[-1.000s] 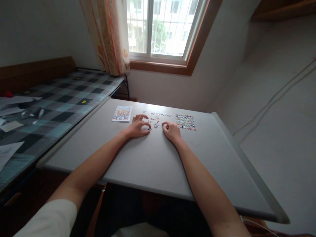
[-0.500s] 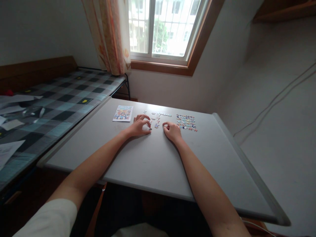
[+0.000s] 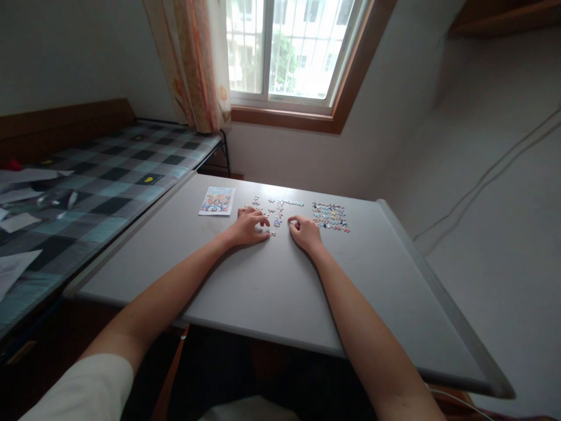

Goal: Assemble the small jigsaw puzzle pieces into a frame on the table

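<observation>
Your left hand [image 3: 249, 228], fingers parted beside one puzzle piece [image 3: 273, 234], best slid flat; your right hand [image 3: 305, 234], curled, contents unclear.

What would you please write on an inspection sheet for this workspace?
Surface: grey tabletop, puzzle things grouped toward its far side.
Job's things: corner-shaped run of jigsaw pieces, seemingly joined; block of jigsaw pieces in rows at right; picture sheet at left.
Clutter: papers on the checkered mattress.
Hands: left hand open beside a single jigsaw piece, contact unclear; right hand curled near the tabletop's middle, any hold unclear.
Cables: wall cable at right; white cable below the table's near right corner.
Surroundings: window, curtain.
</observation>
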The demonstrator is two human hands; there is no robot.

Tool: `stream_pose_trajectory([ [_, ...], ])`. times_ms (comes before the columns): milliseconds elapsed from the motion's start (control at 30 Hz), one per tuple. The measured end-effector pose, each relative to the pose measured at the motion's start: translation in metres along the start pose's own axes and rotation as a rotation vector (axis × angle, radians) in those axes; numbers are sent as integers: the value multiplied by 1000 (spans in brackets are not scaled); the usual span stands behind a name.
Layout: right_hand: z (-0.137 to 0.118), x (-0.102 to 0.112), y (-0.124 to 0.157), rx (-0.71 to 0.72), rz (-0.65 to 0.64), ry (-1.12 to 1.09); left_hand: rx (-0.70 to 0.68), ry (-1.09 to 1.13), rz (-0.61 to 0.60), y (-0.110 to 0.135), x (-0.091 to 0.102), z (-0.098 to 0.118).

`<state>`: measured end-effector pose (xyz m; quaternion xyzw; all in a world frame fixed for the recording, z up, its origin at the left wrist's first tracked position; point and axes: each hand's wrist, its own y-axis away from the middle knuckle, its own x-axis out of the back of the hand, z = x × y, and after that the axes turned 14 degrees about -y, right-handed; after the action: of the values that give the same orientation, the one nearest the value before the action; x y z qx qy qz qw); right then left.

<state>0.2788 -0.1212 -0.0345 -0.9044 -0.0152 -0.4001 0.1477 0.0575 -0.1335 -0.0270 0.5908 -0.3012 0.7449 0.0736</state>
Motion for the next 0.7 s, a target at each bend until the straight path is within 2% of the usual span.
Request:
stream_pose_trajectory([
  [167,-1,0,0,1,1,5,2,-16,-13,0,-2,7],
  [467,-1,1,0,-1,-2,12,111,98,-91,-3,-4,14],
  [567,-1,0,0,6,2,14,99,197,-75,-3,-2,14],
  [700,-2,1,1,-4,-3,15,107,468,-31,-5,-3,15],
])
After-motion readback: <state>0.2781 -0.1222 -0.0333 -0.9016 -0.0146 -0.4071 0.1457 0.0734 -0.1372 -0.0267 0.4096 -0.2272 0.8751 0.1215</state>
